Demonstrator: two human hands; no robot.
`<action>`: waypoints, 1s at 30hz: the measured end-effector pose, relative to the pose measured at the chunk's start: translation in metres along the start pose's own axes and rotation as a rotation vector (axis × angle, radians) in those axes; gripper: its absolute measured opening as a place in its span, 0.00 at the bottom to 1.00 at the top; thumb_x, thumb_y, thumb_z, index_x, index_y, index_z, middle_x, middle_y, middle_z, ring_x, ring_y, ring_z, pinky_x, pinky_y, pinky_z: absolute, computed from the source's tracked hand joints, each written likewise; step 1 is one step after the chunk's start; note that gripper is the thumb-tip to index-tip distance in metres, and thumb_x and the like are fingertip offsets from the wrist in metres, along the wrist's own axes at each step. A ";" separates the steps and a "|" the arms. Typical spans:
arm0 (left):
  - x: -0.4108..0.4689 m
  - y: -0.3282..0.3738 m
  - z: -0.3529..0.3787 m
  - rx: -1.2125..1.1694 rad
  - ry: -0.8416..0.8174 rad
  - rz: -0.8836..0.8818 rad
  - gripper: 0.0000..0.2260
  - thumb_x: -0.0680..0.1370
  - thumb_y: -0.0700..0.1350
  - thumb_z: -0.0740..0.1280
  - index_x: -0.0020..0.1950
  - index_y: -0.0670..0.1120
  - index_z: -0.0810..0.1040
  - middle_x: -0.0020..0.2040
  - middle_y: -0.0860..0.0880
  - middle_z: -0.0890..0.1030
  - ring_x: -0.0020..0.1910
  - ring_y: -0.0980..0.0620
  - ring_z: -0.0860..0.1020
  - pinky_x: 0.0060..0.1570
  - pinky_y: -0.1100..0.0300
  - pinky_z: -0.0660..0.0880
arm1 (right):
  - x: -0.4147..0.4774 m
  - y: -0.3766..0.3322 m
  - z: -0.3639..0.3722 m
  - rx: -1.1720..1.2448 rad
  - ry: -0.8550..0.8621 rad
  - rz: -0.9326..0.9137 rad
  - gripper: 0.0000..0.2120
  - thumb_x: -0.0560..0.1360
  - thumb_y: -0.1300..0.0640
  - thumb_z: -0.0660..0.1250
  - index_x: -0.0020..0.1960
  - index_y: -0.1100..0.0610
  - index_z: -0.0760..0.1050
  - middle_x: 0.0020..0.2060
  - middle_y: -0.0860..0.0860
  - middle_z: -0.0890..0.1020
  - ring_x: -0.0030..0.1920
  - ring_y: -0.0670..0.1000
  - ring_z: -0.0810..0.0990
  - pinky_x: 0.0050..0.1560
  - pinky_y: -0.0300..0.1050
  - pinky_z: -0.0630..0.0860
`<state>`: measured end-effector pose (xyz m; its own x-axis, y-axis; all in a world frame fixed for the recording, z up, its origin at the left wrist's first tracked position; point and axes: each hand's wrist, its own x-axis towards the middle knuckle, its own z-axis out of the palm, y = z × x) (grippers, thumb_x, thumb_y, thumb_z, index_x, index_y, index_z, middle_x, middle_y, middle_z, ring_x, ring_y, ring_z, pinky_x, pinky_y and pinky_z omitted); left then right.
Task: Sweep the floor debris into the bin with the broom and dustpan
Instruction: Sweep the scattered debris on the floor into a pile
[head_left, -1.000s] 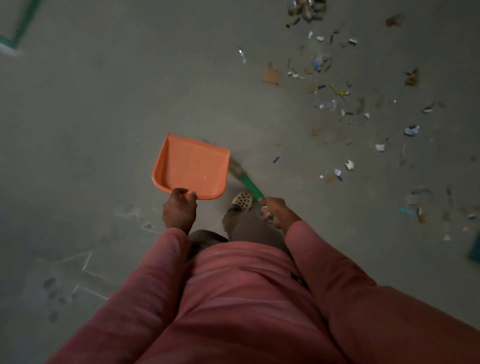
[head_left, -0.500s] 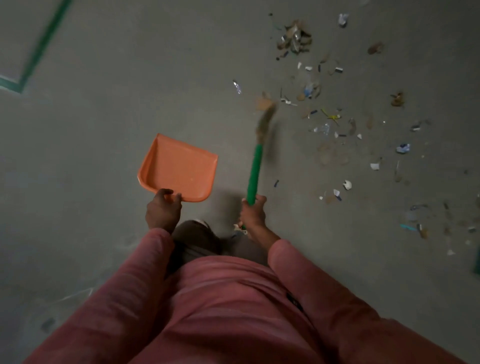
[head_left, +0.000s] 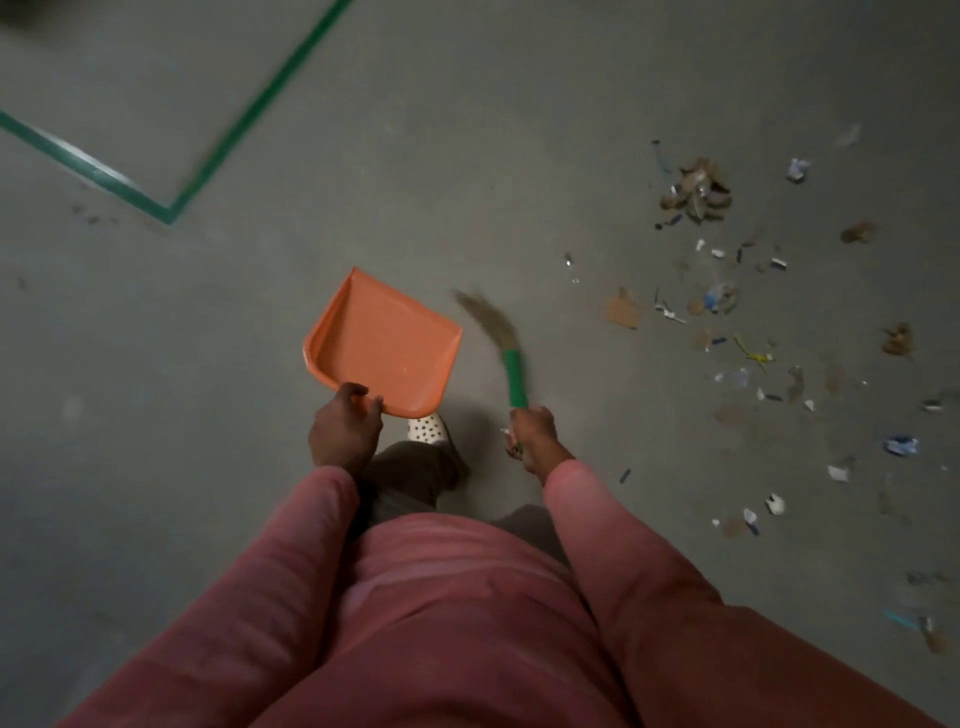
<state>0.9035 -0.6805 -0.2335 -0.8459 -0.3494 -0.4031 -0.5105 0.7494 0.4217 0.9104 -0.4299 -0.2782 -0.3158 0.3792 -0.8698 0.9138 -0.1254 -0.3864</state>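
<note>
- At the far left of the grey concrete floor (head_left: 467, 156), a strip of green tape (head_left: 249, 119) turns a corner.
- Left of centre, the left hand (head_left: 345, 431) curls its fingers (head_left: 358, 397) over the near rim of a flat orange plastic dustpan (head_left: 384, 343), apparently carried above the floor.
- Just right of the pan, the right hand (head_left: 532, 434) is wrapped round the green handle of a short brown-bristled broom (head_left: 511, 364).
- Further right lies the scattered floor debris (head_left: 727, 312) of paper scraps, cardboard bits and brown clumps, well apart from both tools.
- This looks like the approach, with no sweeping begun. The next move calls for turning right, gathering the scraps and setting the pan's lip flat.
- The bin is out of view, the bristles are blurred, the pan's handle is covered, and the litter runs off the right edge.
</note>
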 end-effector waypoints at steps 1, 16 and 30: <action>0.012 0.003 -0.007 0.004 -0.008 0.006 0.14 0.78 0.56 0.68 0.60 0.51 0.79 0.51 0.41 0.84 0.54 0.37 0.81 0.49 0.48 0.76 | -0.004 -0.015 0.015 0.076 0.020 0.021 0.11 0.76 0.61 0.61 0.59 0.58 0.68 0.46 0.58 0.79 0.35 0.55 0.79 0.30 0.44 0.75; 0.113 0.072 -0.008 -0.033 -0.118 0.046 0.14 0.78 0.57 0.68 0.58 0.50 0.80 0.51 0.42 0.85 0.55 0.38 0.81 0.52 0.49 0.76 | -0.010 -0.105 0.039 0.075 -0.203 -0.059 0.06 0.82 0.62 0.61 0.58 0.55 0.69 0.29 0.53 0.68 0.23 0.45 0.65 0.20 0.33 0.60; 0.182 0.224 0.067 0.115 -0.217 0.061 0.15 0.77 0.58 0.69 0.58 0.51 0.80 0.49 0.40 0.85 0.53 0.37 0.81 0.49 0.49 0.76 | 0.151 -0.226 -0.081 0.331 0.104 0.148 0.06 0.79 0.63 0.65 0.54 0.64 0.76 0.28 0.55 0.72 0.19 0.48 0.68 0.20 0.34 0.65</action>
<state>0.6457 -0.5386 -0.2674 -0.8153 -0.1822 -0.5497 -0.4283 0.8286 0.3606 0.6769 -0.2706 -0.2970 -0.1434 0.4240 -0.8942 0.8101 -0.4687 -0.3522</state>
